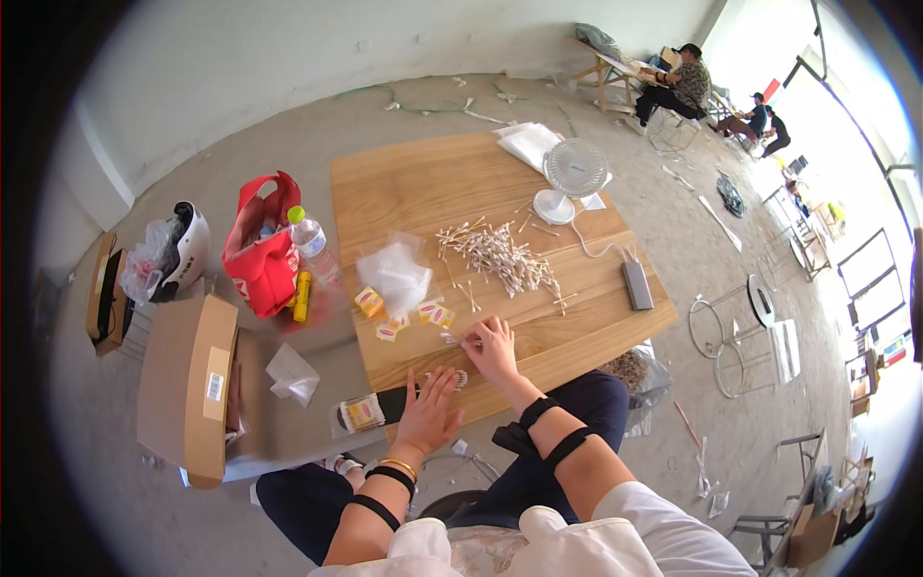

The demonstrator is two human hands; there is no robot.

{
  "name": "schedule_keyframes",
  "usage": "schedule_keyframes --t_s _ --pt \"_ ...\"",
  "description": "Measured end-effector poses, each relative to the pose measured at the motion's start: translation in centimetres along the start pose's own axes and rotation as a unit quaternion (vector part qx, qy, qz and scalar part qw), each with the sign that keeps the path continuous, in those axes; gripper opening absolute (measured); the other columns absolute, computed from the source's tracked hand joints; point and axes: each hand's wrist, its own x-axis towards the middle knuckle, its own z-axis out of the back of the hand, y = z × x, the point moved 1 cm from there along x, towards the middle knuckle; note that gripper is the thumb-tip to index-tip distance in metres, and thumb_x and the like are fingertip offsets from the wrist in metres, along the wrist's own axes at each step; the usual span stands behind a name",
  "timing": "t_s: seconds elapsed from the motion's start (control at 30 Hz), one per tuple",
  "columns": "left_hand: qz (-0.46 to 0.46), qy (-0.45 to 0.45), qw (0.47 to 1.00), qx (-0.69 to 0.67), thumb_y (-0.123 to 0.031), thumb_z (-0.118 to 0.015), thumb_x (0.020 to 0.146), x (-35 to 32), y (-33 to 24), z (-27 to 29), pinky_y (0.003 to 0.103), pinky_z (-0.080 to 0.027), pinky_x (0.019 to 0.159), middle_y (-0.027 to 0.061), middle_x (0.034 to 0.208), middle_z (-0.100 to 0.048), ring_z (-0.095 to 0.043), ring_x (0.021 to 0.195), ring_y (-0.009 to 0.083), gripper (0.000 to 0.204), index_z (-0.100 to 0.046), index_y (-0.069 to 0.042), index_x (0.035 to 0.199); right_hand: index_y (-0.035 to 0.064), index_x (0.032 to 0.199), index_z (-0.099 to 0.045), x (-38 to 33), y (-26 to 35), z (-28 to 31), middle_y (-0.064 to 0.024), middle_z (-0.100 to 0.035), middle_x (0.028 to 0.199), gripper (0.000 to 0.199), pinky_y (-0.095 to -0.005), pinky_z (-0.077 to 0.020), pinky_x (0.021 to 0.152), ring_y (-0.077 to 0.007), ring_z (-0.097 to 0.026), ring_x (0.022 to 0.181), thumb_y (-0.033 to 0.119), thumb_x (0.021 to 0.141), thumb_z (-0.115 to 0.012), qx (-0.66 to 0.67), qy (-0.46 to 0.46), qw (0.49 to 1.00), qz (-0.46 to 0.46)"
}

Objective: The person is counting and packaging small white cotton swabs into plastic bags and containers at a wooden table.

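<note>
A loose heap of cotton swabs (505, 258) lies across the middle of the wooden board. My right hand (492, 348) is closed in a pinch at the near side of the heap, with white swab tips showing at its fingertips. My left hand (430, 413) lies with fingers stretched out near the board's front edge. Swab tips (461, 378) stick out beside its fingers; the rest of them is hidden under the hand. Left of that hand, a black flat piece (392, 404) meets a clear packet of swabs with a yellow label (361, 413). Small yellow-and-white cards (437, 315) lie beyond my hands.
Clear plastic bags (396, 279) lie left of the heap. A small white fan (575, 171) and a grey power bank (636, 286) stand at the right. Left are a bottle (310, 234), a red bag (261, 250) and a cardboard box (187, 389). Other people sit far right.
</note>
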Motion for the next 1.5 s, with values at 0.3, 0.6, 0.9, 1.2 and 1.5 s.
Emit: schedule_keyframes --t_s 0.3,0.6,0.9,1.2,1.5 --pt "0.08 -0.047 0.994 0.052 -0.039 -0.063 0.087 -0.1 0.3 -0.5 0.067 -0.006 0.122 0.0186 0.165 -0.026 -0.019 0.156 0.0326 0.088 -0.027 -0.001 0.157 0.0144 0.103 -0.07 -0.3 1.4 -0.4 -0.0076 -0.06 0.112 0.026 -0.0466 -0.0433 0.095 -0.0317 -0.053 0.113 0.021 0.079 -0.076 0.032 -0.007 0.997 0.063" --pt "0.087 -0.021 0.995 0.051 -0.041 -0.061 0.088 0.4 -0.2 -0.8 0.067 -0.008 0.122 0.0168 0.163 -0.03 -0.022 0.155 0.03 0.085 -0.029 0.0 0.156 0.0123 0.098 -0.066 7.0 -1.3 -0.7 -0.0082 -0.062 0.105 0.021 -0.0447 -0.045 0.092 -0.0311 -0.056 0.108 0.022 0.082 -0.075 -0.057 -0.06 0.994 -0.065" --pt "0.077 -0.028 0.996 0.041 -0.039 -0.063 0.088 0.1 -0.1 -0.3 0.067 -0.009 0.122 0.0174 0.151 -0.038 -0.027 0.152 0.0326 0.082 -0.033 0.002 0.154 0.0152 0.089 -0.071 -1.0 0.2 -0.9 -0.0057 -0.063 0.095 0.007 -0.0446 -0.0433 0.087 -0.0294 -0.058 0.1 0.018 0.083 -0.073 0.014 -0.077 0.997 0.018" --pt "0.09 -0.043 0.995 0.001 -0.041 -0.07 0.085 0.2 0.1 0.1 0.059 -0.011 0.125 0.0194 0.163 -0.025 -0.018 0.155 0.034 0.094 -0.026 0.001 0.157 0.0093 0.101 -0.073 -4.1 2.4 0.1 -0.0109 -0.062 0.103 0.012 -0.0426 -0.048 0.092 -0.0332 -0.056 0.102 0.01 0.091 -0.067 0.166 -0.066 0.984 0.018" --pt "0.063 0.057 0.992 0.095 -0.053 -0.063 0.089 0.6 1.1 -0.1 0.056 -0.008 0.127 0.0256 0.162 -0.026 -0.018 0.155 0.0378 0.098 -0.024 0.004 0.158 0.0033 0.114 -0.063 -3.5 6.6 -3.0 -0.018 -0.059 0.119 0.02 -0.0434 -0.0448 0.101 -0.0383 -0.054 0.115 0.009 0.096 -0.057 0.291 -0.008 0.954 0.066"
